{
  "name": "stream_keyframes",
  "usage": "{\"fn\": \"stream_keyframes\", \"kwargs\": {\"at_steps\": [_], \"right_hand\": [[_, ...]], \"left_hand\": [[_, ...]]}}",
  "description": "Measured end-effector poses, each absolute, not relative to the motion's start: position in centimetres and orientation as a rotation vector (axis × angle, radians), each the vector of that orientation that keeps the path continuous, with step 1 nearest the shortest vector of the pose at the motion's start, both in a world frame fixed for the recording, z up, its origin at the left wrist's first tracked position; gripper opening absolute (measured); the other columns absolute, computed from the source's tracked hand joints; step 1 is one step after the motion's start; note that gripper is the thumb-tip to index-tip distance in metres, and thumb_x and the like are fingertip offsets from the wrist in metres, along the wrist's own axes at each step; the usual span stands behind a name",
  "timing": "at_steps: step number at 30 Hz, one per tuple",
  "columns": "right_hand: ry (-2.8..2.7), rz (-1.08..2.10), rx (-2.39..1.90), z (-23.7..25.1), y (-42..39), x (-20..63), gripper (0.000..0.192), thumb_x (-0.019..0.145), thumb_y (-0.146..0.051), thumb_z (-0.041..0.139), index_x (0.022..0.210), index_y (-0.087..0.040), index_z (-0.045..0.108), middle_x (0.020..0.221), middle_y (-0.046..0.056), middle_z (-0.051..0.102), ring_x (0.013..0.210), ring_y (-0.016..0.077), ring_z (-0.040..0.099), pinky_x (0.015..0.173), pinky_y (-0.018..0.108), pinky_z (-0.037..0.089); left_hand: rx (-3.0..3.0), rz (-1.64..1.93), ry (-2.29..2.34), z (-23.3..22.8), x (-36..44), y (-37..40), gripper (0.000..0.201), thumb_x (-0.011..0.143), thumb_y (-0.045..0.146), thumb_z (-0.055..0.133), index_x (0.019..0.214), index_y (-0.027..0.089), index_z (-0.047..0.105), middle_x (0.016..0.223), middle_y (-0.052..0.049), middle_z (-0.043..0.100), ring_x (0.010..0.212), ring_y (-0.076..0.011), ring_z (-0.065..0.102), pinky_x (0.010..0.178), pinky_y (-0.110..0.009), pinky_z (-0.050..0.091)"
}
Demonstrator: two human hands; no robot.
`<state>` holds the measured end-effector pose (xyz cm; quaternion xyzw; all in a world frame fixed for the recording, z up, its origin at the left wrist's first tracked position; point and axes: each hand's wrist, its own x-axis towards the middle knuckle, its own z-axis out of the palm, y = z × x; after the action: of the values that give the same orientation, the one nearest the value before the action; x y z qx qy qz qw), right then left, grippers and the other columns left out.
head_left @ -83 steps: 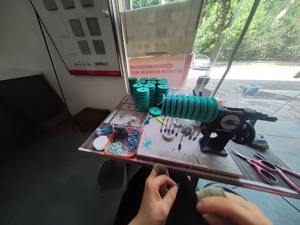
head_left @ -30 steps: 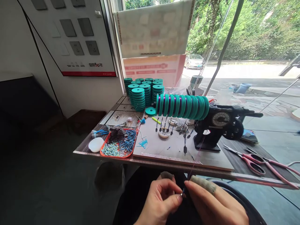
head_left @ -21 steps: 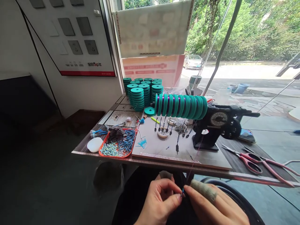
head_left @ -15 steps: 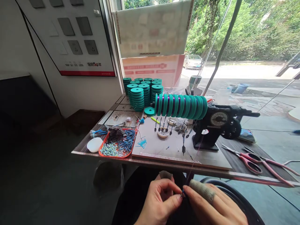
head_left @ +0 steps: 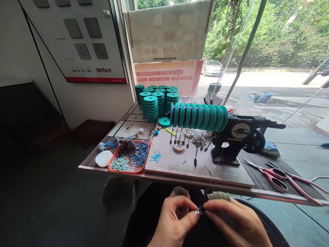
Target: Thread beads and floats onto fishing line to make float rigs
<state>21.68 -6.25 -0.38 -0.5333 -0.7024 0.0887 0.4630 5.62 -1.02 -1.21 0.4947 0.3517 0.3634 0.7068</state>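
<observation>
Below the table's front edge, my left hand (head_left: 174,219) and my right hand (head_left: 236,223) meet fingertip to fingertip. Between them they pinch a tiny blue piece (head_left: 199,208) on a thin purple line (head_left: 214,169). That line runs up over the table edge to a row of teal spools (head_left: 199,116) mounted on a black winding machine (head_left: 239,139). Cloth sleeves cover my left thumb and my right forefinger. Small dark weights (head_left: 195,156) hang on lines under the spools.
Stacks of teal spools (head_left: 156,101) stand at the back of the table (head_left: 264,197). An orange tray (head_left: 128,157) of small blue and silver parts and a white oval (head_left: 104,158) lie at front left. Pink scissors (head_left: 280,176) lie at right.
My hands came together from apart and now pinch the line. In the last second my right forefinger curled down and the hanging weights swung a little.
</observation>
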Motion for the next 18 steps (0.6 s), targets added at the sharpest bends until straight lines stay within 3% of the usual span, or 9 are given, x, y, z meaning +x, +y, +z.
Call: {"fn": "stream_keyframes", "kwargs": {"at_steps": [8,18], "right_hand": [[-1.42,0.573,-1.351,-0.7,-5.8,20.7,0.012,0.078,-0.035,0.064,0.074,-0.025,0.069,0.069,-0.001,0.069,0.062,0.0139,0.065,0.058,0.017,0.05],[-1.5,0.507,-1.368,-1.6,-6.0,20.7,0.008,0.081,-0.031,0.061,0.077,-0.027,0.067,0.07,-0.003,0.069,0.061,0.0134,0.064,0.057,0.017,0.048]], "left_hand": [[1.042,0.771,0.751,-2.1,5.4,-1.1,0.025,0.066,0.04,0.075,0.066,0.016,0.069,0.058,0.004,0.043,0.054,-0.0076,0.035,0.052,-0.021,0.026],[0.89,0.739,0.728,-2.4,5.3,-1.3,0.015,0.065,0.028,0.074,0.068,0.016,0.067,0.055,0.006,0.043,0.05,-0.0068,0.034,0.049,-0.021,0.024]]}}
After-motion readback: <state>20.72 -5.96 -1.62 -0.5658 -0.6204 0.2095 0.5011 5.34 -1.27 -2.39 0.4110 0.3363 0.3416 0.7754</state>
